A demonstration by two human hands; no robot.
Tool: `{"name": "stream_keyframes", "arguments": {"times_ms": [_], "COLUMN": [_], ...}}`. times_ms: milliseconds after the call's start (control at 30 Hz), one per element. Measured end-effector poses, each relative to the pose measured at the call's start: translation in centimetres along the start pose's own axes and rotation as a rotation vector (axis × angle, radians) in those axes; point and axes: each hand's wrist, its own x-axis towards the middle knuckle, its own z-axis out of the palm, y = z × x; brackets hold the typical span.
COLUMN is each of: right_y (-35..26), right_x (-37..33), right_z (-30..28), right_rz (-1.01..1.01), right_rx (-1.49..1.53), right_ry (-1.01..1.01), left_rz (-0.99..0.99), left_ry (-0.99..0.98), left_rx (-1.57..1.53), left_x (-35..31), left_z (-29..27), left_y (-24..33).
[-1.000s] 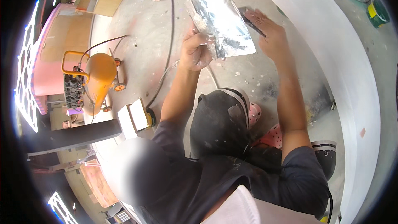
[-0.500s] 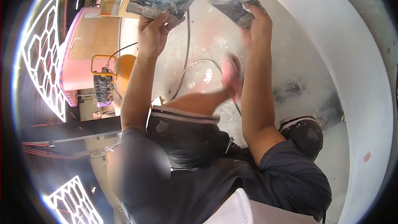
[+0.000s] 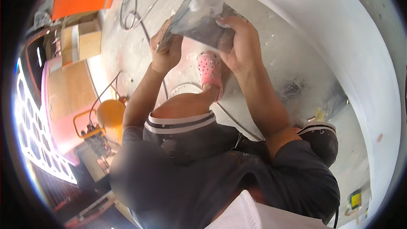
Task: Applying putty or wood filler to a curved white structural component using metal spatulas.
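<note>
My left hand (image 3: pixel 167 53) is closed around a thin flat plate (image 3: pixel 173 27) smeared with grey putty, tilted so that mostly its edge shows. In my right hand (image 3: pixel 243 42) is a second putty-smeared plate (image 3: pixel 202 17), pinched with the thumb on its upper face. A pale lump of putty (image 3: pixel 196 4) sits near the far edge of the plates. The right plate overlaps the left one; whether they touch along their whole edge is hidden. Both are held out above the floor, past my knee.
A long white curved panel (image 3: pixel 360 59) runs along the right side. To the left stands an orange compressor (image 3: pixel 111 113) with a hose. My pink clog (image 3: pixel 208 68) rests on the stained floor (image 3: pixel 275 55). A cable loop (image 3: pixel 129 17) lies far left, and a small yellow-and-black object (image 3: pixel 355 199) lies lower right.
The two plates were apart and have come together, the right one moving left over the left one. The left plate has tipped on edge. My view has swung toward the right.
</note>
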Motion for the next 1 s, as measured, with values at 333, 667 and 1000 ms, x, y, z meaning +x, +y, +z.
{"name": "stream_keyframes", "arguments": {"times_ms": [333, 667, 1000], "right_y": [-7.1, -5.3, -11.4], "right_x": [0.8, -11.4, -18.4], "right_z": [4.1, -3.9, -22.6], "right_rz": [-0.774, -1.677, -1.823], "right_rx": [-0.323, -0.022, 0.136], "right_ry": [-0.119, 0.175, 0.947], "left_rz": [0.952, 0.702, 0.227], "left_ry": [-0.517, -0.491, -0.520], "left_rx": [-0.326, -0.167, -0.531], "left_x": [19.8, 22.4, 15.4], "left_z": [8.5, 12.2, 9.4], "left_y": [-1.9, -2.2, -1.4]}}
